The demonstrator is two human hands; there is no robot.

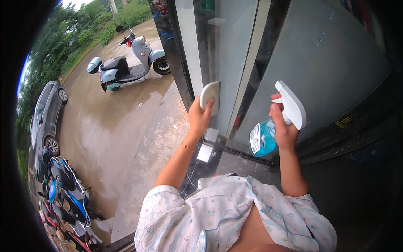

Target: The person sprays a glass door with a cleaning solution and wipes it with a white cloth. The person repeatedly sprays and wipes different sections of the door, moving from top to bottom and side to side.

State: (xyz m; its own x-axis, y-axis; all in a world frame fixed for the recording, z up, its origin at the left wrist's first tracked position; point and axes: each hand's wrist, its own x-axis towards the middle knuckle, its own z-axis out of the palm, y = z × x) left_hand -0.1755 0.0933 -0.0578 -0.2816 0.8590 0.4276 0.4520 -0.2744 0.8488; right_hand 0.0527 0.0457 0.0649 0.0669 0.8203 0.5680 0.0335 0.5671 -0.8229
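My left hand (199, 117) grips a white hand-held glass wiper (210, 89), its flat side facing the glass door panel (234, 63). Whether the pad presses on the glass is hard to tell. In my right hand (286, 135) is a spray bottle with a white trigger head (294, 105). Blue liquid shows through its clear body (267, 141), which bears a white label with writing. My thumb wraps the neck and a finger lies by the trigger. The bottle is tilted, in front of a wide glass pane (310, 60).
A dark door frame (181, 53) borders the glass. At its foot lies a square metal plate (205, 153) on dark marbled flooring. Outside, a light-blue scooter (135, 67), a grey car (47, 116) and several parked two-wheelers (70, 201) stand on wet concrete (104, 132).
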